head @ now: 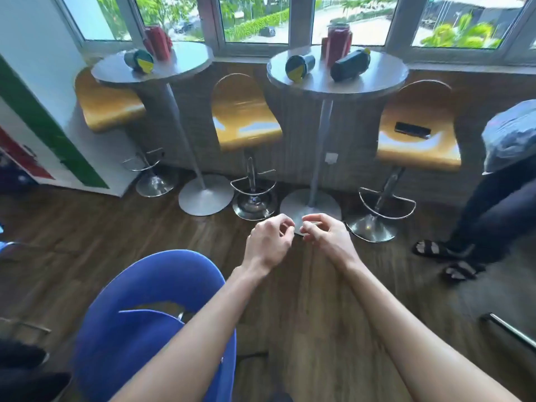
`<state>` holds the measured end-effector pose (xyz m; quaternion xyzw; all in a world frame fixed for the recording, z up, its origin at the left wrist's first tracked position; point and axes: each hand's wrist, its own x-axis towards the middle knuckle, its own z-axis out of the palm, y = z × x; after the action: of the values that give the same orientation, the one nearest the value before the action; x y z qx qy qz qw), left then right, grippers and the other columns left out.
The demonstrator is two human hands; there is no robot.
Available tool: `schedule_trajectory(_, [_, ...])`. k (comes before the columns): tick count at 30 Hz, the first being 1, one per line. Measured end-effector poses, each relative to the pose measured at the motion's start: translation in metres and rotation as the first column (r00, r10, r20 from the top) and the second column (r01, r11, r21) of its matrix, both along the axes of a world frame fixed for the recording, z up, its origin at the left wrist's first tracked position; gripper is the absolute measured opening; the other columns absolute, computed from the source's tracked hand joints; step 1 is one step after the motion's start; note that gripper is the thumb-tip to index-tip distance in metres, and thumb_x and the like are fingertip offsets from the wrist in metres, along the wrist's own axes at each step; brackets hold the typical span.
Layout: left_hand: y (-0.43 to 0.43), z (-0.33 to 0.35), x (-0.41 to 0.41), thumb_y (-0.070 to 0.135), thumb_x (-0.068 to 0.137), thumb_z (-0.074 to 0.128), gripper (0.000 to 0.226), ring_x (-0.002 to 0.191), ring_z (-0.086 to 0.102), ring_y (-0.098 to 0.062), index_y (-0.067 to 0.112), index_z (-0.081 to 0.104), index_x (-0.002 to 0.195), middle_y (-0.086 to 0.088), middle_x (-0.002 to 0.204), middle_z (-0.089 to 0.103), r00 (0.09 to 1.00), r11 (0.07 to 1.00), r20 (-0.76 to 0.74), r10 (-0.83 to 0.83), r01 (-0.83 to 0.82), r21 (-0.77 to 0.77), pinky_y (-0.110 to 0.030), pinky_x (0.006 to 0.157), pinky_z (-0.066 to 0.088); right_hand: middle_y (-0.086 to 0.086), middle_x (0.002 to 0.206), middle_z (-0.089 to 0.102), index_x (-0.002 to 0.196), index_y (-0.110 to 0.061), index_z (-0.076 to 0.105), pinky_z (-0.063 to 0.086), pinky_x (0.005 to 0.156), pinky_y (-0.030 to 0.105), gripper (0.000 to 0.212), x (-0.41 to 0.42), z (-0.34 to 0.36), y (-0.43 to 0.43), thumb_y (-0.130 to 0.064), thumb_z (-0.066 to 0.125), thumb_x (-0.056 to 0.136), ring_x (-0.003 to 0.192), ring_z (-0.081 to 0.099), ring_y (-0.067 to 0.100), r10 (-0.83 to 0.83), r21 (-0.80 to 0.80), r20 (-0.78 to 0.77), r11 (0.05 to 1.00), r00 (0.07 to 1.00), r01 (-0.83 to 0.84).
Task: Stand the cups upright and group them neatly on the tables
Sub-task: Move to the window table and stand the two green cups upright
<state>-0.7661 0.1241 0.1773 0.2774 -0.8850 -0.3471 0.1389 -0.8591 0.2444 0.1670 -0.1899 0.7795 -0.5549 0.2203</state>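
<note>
Head cam only. Taking the right table (377,85) as the landmark: both hands are low, well short of it, out over the wood floor. The left hand (268,242) and right hand (326,236) are loosely curled, fingertips nearly meeting, holding nothing. On the table a dark cup (298,66) lies tipped with its yellow lid toward me, and a dark bottle-shaped one (349,65) lies pointing back-right. I'd say the right hand's slightly nearer. Another tipped cup (139,60) lies on the left table (179,71). Tops look smooth grey metal.

Two round worktops (185,60) (377,79); three dark cups lying on their sides (138,60) (299,66) (350,65); three yellow stools (107,107) (245,123) (417,146); two red containers (158,42) (338,43).
</note>
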Motion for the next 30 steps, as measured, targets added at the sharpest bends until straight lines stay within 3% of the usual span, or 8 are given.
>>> schedule_trajectory(4, [-0.025,0.006,-0.068,0.027,0.091,0.063,0.014,0.081,0.071,-0.018,0.023,0.074,0.098,0.005,0.091,0.076,0.999,0.999,-0.007,-0.041,0.041,-0.005,-0.038,0.079,0.057,0.001,0.087,0.077,0.089,-0.034,0.068,0.055,0.075,0.033,0.013,-0.063,0.007,-0.021,-0.022,0.063,0.089,0.082,0.075,0.021,-0.026,-0.014,-0.003,1.000,1.000,0.026])
schedule_trajectory(6, [-0.043,0.005,-0.104,0.027,0.091,0.063,0.014,0.080,0.072,-0.019,0.022,0.074,0.097,0.004,0.091,0.076,0.998,0.998,-0.019,-0.062,0.062,-0.001,-0.038,0.078,0.058,0.000,0.087,0.077,0.088,-0.034,0.068,0.055,0.073,0.034,0.013,-0.097,0.007,-0.037,-0.022,0.063,0.089,0.080,0.075,0.018,-0.045,-0.016,-0.010,0.999,0.999,0.045])
schedule_trajectory(11, [-0.100,0.008,-0.205,0.027,0.089,0.063,0.012,0.079,0.071,-0.018,0.024,0.074,0.093,0.004,0.087,0.075,0.997,0.997,-0.042,-0.071,0.071,0.000,-0.038,0.078,0.058,0.000,0.084,0.078,0.087,-0.032,0.069,0.054,0.084,0.038,0.010,-0.188,0.009,-0.086,-0.022,0.064,0.088,0.071,0.073,0.011,-0.094,-0.032,-0.035,0.995,0.995,0.093])
schedule_trajectory(15, [-0.135,0.019,-0.265,0.029,0.089,0.062,0.011,0.079,0.072,-0.016,0.026,0.073,0.091,0.006,0.083,0.075,0.997,0.998,-0.052,-0.061,0.063,0.026,-0.038,0.077,0.058,-0.001,0.085,0.077,0.091,-0.032,0.069,0.055,0.084,0.034,0.012,-0.242,0.018,-0.118,-0.021,0.064,0.090,0.066,0.071,0.005,-0.138,-0.053,-0.026,0.989,0.990,0.137])
schedule_trajectory(20, [-0.165,0.022,-0.303,0.030,0.089,0.062,0.012,0.082,0.071,-0.017,0.028,0.073,0.093,0.006,0.087,0.075,0.994,0.994,-0.023,-0.104,0.104,0.013,-0.039,0.078,0.058,-0.002,0.084,0.077,0.091,-0.034,0.069,0.056,0.086,0.039,0.010,-0.273,0.024,-0.147,-0.025,0.066,0.088,0.075,0.073,0.012,-0.121,-0.018,-0.033,0.993,0.992,0.120])
schedule_trajectory(25, [-0.196,0.029,-0.351,0.026,0.089,0.063,0.010,0.077,0.070,-0.015,0.026,0.073,0.091,0.006,0.082,0.075,0.987,0.996,-0.133,-0.093,0.093,-0.010,-0.039,0.078,0.058,-0.001,0.086,0.078,0.094,-0.031,0.072,0.057,0.087,0.040,0.010,-0.324,0.034,-0.175,-0.030,0.068,0.085,0.080,0.074,0.016,-0.134,-0.050,-0.054,0.990,0.989,0.131])
schedule_trajectory(30, [-0.221,0.050,-0.416,0.024,0.090,0.063,0.012,0.084,0.069,-0.019,0.022,0.071,0.099,0.000,0.094,0.074,0.964,0.993,-0.252,-0.089,0.067,-0.092,-0.040,0.079,0.058,-0.001,0.087,0.077,0.101,-0.026,0.074,0.057,0.081,0.033,0.016,-0.386,0.056,-0.200,-0.029,0.068,0.086,0.078,0.074,0.012,-0.183,-0.108,-0.083,0.979,0.979,0.174])
